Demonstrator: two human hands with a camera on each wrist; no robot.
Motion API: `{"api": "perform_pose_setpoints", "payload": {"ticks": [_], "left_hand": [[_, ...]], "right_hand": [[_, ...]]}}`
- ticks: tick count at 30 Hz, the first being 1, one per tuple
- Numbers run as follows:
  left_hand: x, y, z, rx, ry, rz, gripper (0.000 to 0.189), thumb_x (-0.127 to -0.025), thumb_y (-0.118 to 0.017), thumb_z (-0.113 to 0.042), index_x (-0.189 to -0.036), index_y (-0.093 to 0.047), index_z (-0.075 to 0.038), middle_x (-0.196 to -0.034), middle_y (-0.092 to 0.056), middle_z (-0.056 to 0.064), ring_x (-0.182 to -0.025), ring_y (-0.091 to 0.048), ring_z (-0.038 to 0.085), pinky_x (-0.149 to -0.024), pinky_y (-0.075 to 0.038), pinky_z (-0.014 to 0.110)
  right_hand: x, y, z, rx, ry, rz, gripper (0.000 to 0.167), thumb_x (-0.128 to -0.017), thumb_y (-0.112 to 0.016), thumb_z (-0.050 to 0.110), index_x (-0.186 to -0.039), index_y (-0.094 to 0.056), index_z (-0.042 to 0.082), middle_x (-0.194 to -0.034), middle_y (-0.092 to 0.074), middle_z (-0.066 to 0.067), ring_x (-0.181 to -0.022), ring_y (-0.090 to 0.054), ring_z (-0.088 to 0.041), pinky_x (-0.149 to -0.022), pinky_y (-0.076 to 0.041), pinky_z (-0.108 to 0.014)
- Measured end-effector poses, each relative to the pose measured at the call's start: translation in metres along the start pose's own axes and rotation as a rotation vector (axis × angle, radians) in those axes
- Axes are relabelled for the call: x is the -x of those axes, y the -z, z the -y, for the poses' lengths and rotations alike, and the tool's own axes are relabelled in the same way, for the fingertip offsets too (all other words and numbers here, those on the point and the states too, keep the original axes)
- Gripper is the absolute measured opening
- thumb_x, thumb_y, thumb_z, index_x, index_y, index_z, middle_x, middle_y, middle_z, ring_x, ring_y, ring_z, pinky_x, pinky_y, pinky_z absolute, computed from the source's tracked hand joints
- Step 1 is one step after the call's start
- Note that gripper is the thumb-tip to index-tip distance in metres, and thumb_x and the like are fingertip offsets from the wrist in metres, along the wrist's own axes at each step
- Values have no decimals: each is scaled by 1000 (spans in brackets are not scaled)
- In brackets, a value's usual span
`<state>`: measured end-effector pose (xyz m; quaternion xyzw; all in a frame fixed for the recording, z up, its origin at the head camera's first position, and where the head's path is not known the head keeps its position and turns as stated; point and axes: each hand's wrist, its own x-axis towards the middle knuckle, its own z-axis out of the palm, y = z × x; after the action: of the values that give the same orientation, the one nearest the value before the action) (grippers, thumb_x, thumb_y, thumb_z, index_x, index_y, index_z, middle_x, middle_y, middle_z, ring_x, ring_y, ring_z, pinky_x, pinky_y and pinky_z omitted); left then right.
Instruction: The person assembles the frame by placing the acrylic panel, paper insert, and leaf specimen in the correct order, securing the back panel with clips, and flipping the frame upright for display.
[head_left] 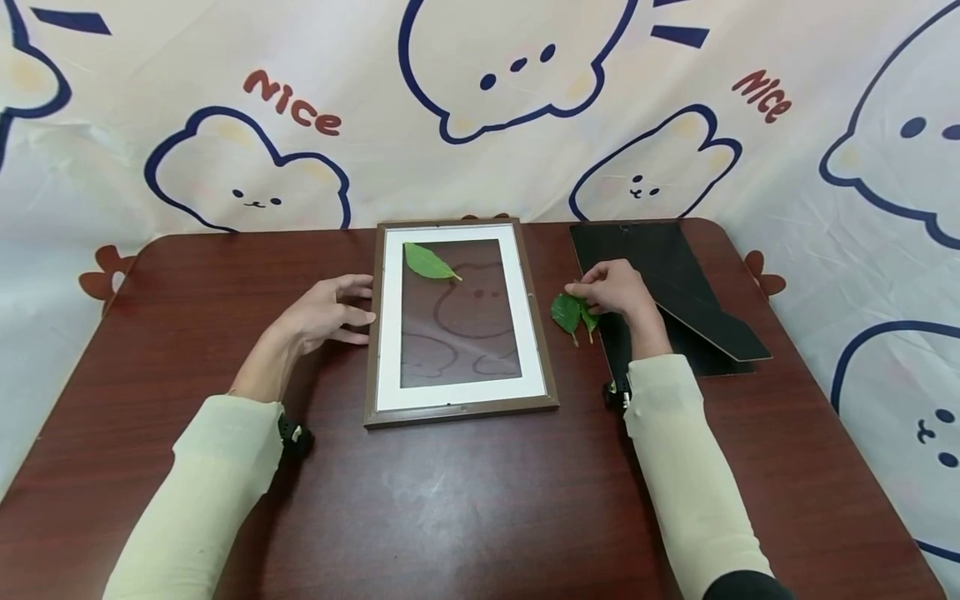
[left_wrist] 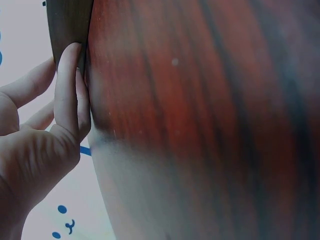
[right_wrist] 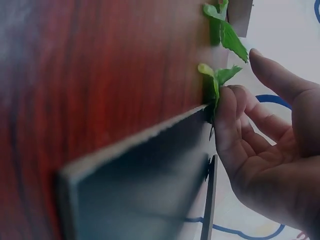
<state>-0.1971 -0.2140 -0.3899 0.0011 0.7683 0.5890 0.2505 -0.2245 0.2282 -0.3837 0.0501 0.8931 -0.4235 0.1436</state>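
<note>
A brown picture frame (head_left: 462, 410) with a white mat lies flat near the back of the table. One green leaf (head_left: 429, 262) lies at its upper left, over the mat's edge and the glass. My left hand (head_left: 324, 315) rests its extended fingertips against the frame's left side; the left wrist view shows the fingers (left_wrist: 67, 90) at that edge. My right hand (head_left: 617, 292) is over two overlapping green leaves (head_left: 566, 312) on the table right of the frame. In the right wrist view its fingers touch one leaf (right_wrist: 227, 75), while the thumb stands apart from them.
A black backing board (head_left: 637, 246) lies at the right, partly beneath my right hand, its stand flap (head_left: 723, 329) raised at an angle. The dark wooden table (head_left: 435, 508) meets a patterned cloth (head_left: 465, 183) at the back.
</note>
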Motion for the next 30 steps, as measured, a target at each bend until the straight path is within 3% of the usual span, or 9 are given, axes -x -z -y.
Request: {"api": "perform_pose_setpoints", "payload": {"ticks": [8, 17, 24, 30], "left_hand": [[0, 0, 0, -1, -5, 0, 76, -97, -61, 5, -161, -20, -4, -157, -28, 25, -113, -56, 33, -86, -60, 44], [0, 0, 0, -1, -5, -4, 76, -97, -60, 6, -161, -20, -4, -156, -28, 24, -114, -56, 34, -85, -60, 43], [1, 0, -1, 3, -6, -3, 76, -97, -61, 6, -161, -20, -4, -156, -28, 24, -112, -57, 32, -85, -60, 44], [0, -1, -1, 7, -10, 1, 77, -97, -60, 6, -161, -19, -5, -156, -28, 24, -114, -56, 34, -86, -60, 43]], "right_hand": [[-4, 1, 2, 38, -27, 29, 28, -97, -70, 22, -108, -66, -3, -111, -60, -20, -83, -67, -21, -77, -62, -30], [-9, 1, 4, 110, -36, 36, 31, -98, -69, 29, -101, -66, -3, -107, -59, -19, -79, -67, -21, -71, -62, -30], [-12, 0, 6, 87, -50, 37, 28, -101, -61, 20, -105, -70, -6, -108, -61, -20, -84, -65, -22, -70, -62, -30], [-11, 1, 4, 12, -43, 28, 28, -102, -56, 17, -103, -70, -8, -103, -62, -18, -80, -64, -20, -69, -62, -31]]}}
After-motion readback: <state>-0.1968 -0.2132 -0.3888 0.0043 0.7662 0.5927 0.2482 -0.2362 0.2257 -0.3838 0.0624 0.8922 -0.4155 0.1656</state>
